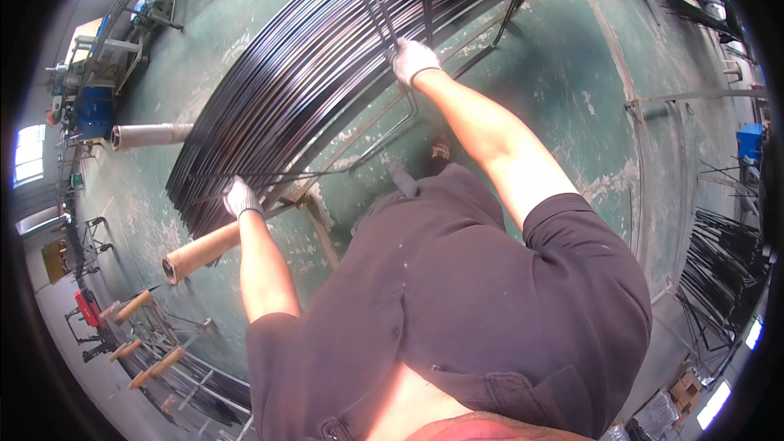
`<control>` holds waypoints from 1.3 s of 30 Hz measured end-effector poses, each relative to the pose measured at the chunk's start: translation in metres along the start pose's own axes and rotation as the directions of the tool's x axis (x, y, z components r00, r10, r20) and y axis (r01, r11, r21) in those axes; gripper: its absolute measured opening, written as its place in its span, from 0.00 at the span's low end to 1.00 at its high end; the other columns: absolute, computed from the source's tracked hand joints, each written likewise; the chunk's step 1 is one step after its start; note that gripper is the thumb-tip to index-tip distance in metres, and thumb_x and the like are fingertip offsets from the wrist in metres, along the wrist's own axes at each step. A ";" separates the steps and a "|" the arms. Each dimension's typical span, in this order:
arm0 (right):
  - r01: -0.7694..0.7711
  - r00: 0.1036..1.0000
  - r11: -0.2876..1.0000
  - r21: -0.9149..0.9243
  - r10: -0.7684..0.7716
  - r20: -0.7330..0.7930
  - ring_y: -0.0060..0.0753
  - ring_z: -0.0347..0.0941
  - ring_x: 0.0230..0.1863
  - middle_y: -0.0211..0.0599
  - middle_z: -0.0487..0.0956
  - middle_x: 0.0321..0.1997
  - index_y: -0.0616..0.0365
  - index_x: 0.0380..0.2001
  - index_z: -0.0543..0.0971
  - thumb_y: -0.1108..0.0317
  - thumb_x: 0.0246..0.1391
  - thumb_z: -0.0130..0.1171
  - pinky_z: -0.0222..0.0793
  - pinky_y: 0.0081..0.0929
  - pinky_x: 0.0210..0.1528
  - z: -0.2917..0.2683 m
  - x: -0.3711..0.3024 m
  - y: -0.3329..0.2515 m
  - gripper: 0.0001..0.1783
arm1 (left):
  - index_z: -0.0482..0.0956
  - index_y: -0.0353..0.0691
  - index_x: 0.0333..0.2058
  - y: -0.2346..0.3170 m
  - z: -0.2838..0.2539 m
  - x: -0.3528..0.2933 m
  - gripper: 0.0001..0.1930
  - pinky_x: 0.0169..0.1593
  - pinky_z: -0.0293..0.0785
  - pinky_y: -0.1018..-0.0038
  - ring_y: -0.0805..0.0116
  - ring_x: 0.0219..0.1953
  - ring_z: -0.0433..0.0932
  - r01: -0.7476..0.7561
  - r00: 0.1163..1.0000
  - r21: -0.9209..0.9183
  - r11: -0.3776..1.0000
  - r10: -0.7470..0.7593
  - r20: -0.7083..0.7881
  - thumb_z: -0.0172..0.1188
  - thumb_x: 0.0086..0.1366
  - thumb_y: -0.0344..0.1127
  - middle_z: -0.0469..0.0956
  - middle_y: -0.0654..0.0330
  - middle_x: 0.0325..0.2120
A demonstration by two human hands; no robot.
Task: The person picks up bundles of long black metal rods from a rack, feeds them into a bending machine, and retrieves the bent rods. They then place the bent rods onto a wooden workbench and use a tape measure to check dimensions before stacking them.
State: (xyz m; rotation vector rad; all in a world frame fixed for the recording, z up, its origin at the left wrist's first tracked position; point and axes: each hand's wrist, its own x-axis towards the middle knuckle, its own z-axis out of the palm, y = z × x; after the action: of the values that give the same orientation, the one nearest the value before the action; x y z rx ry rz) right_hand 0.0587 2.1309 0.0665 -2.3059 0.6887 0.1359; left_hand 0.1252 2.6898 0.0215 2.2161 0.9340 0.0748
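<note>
One dark shirt [474, 294]: nearest, on me.
Left hand [239, 198]: gloved, at the lower end of the black rods [286, 73]; how far closed, I can't tell.
Right hand [414, 61]: gloved, curled round a thin bent rod [388, 19].
Black rods: long curved bundle ahead of me, above the green floor [563, 73].
Blue machine [95, 113]: far left.

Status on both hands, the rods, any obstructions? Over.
Left hand at one end of dark rods, grip unclear. Right hand closed around thin dark bar. Brown tube near left hand, possibly in the way.
</note>
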 end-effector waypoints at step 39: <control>0.108 0.308 0.893 0.437 0.387 -0.869 0.27 0.86 0.30 0.31 0.87 0.26 0.58 0.40 0.84 0.68 0.66 0.67 0.81 0.28 0.38 -0.209 -0.219 0.104 0.05 | 0.85 0.35 0.47 0.061 0.184 -0.244 0.18 0.52 0.82 0.59 0.47 0.44 0.87 -0.814 -0.149 -0.401 0.421 0.515 0.844 0.70 0.64 0.41 0.87 0.45 0.41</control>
State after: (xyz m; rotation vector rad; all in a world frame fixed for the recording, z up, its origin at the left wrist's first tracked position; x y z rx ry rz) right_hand -0.2022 2.0249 0.2196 -1.6580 1.3401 -1.3291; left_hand 0.0391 2.3938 -0.0239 2.1308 -1.0915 -0.8418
